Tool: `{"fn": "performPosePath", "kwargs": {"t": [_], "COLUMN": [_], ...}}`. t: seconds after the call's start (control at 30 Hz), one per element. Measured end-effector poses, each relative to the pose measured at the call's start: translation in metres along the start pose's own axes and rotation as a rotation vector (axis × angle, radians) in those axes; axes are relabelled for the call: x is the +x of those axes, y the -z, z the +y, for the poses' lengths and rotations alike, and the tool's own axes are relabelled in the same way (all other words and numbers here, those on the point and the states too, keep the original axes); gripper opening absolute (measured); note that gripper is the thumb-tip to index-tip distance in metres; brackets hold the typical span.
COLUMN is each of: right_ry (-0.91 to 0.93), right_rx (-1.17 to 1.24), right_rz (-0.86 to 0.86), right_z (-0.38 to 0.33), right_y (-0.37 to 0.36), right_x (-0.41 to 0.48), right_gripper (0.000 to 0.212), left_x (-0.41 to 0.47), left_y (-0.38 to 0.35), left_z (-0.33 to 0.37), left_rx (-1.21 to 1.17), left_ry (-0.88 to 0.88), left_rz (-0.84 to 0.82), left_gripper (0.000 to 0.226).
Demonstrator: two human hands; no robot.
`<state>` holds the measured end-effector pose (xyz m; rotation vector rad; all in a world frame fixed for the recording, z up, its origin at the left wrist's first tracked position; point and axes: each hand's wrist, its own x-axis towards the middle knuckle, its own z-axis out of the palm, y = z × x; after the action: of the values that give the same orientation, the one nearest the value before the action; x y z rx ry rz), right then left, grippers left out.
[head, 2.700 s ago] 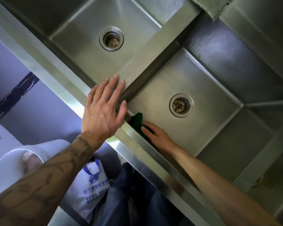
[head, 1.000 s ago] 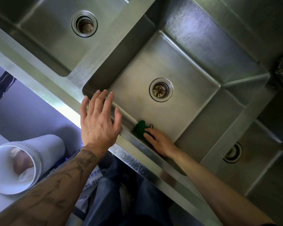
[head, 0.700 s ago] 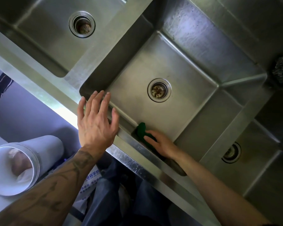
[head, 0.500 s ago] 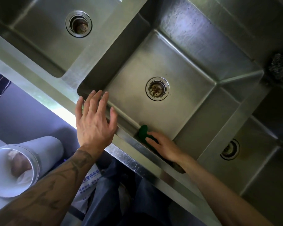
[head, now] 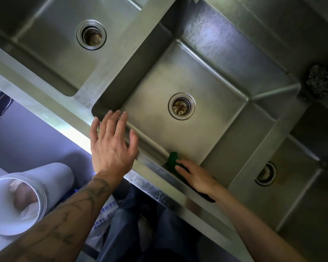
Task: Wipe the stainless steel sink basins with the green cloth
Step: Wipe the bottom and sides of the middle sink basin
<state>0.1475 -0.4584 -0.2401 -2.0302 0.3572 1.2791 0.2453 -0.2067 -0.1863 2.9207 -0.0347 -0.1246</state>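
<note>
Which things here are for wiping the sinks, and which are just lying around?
For the job:
- green cloth, pressed down by the right hand
- middle basin, plus the basins either side
- left hand, over the sink's front rim

Just lying about:
- steel scourer
- white bucket
- printed bag

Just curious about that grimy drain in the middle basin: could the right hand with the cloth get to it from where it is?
Probably yes: bare basin floor lies between the right hand and the drain.
</note>
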Motion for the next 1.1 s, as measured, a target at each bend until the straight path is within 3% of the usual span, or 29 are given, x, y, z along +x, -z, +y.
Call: {"fn": "performPosePath", "kwargs": {"t": [0.1, 0.3, 0.53, 0.77, 1.1], "right_ry": [0.043, -0.017, 0.237, 0.082, 0.184], "right_rx": [0.041, 0.022, 0.140, -0.001, 0.186], "right_rz": [-0.017, -0.050, 0.005, -0.065, 0.102], "right_z": [0.004, -0.024, -0.034, -0.046, -0.056], "right_y": [0.005, -0.001, 0.003, 0.000, 0.010], "right_x": [-0.018, 0.038, 0.001, 0.066, -0.010], "right_gripper": [0.042, 0.049, 0.045, 0.050, 0.038], "left_x": [0.000, 0.000, 0.000, -0.001, -0.003], "left_y": [0.000, 0.001, 0.002, 0.000, -0.001], "left_z": [0.000, 0.000, 0.001, 0.000, -0.006], "left_rx": [-0.006, -0.005, 0.002, 0.003, 0.082], "left_ry": [-0.001, 0.002, 0.006, -0.010, -0.125], "left_rz": [0.004, 0.000, -0.027, -0.012, -0.146], "left_gripper": [0.052, 0.052, 0.054, 0.052, 0.057]}}
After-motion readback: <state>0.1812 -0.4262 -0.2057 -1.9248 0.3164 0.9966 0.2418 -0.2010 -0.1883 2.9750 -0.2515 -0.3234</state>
